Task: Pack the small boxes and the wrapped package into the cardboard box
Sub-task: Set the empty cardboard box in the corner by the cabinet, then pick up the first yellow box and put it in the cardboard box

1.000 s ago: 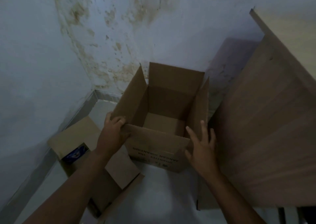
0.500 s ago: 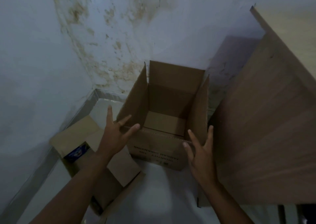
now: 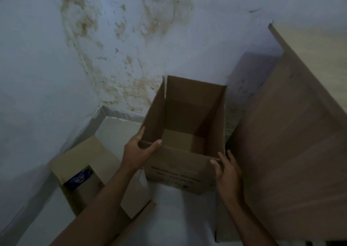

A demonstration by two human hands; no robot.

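An open brown cardboard box (image 3: 178, 170) stands on the pale floor in a dim corner, its flaps upright and its inside showing only a bare bottom. My left hand (image 3: 138, 152) grips the box's near left corner, thumb over the front rim and fingers on the left flap. My right hand (image 3: 228, 172) rests against the near right corner, fingertips touching the front rim, fingers apart. A second cardboard box (image 3: 80, 163) lies open at the lower left with something blue (image 3: 79, 178) showing inside. No wrapped package is visible.
A stained white wall (image 3: 131, 48) closes the corner behind the box. A large wooden panel (image 3: 291, 152) leans or stands close on the right, almost touching the box. The skirting (image 3: 120, 112) runs along the floor's edge.
My left hand went from spread in the air to gripping the near left corner. My right hand moved up to the right corner. The front flap now stands more upright.
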